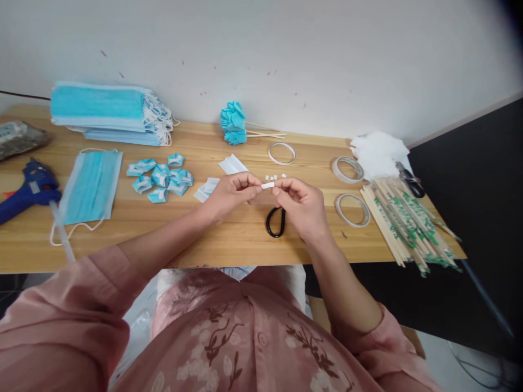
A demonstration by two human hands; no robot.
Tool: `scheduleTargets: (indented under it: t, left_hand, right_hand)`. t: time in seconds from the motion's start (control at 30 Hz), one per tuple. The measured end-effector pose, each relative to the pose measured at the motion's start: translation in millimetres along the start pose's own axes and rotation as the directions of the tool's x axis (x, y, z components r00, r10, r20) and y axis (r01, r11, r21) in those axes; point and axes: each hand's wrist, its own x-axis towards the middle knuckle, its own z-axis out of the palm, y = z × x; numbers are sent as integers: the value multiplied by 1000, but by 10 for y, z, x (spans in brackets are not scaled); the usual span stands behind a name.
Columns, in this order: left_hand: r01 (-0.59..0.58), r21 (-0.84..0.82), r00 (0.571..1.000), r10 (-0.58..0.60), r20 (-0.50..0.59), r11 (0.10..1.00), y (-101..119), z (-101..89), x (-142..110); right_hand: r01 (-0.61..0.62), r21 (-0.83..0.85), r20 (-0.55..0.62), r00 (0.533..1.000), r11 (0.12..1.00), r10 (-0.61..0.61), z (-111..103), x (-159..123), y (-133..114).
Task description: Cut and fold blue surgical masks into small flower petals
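A short white strip of tape [268, 185] is stretched between my two hands above the table. My left hand [229, 197] pinches its left end with thumb and forefinger, and my right hand [304, 209] pinches the right end. Under my right hand lies a black scissors-like handle loop [276, 224]; the rest of it is hidden. Just beyond my fingers are several tiny white squares [273, 177]. Cut mask pieces [207, 188] lie beside my left hand. Farther left sit several folded blue mask pieces [160, 175] with white patches on them.
A stack of blue masks [98, 106], a single mask [90, 185] and a blue glue gun [35, 188] are at left. Blue flowers [232, 122] on sticks lie at the back. Tape rolls [347, 170], white material [379, 152] and wrapped chopsticks [412, 218] occupy the right.
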Motion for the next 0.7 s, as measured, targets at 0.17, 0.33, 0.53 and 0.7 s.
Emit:
scheduleTargets:
  t: [0.17, 0.33, 0.53, 0.7]
  left_hand:
    - [15, 11, 1000, -15, -9, 1000, 21, 3, -2]
    - [25, 8, 1000, -25, -1, 1000, 42, 5, -1]
    - [12, 24, 1000, -13, 16, 1000, 39, 3, -2]
    - [9, 32, 1000, -10, 21, 999, 26, -6, -3]
  right_hand:
    - [-4, -9, 6, 1000, 1000, 4, -12, 9, 21]
    - [31, -37, 1, 1000, 999, -31, -14, -9, 27]
    - [102, -142, -24, 994, 985, -106, -10, -33, 6]
    - [89, -171, -64, 993, 981, -101, -82, -16, 27]
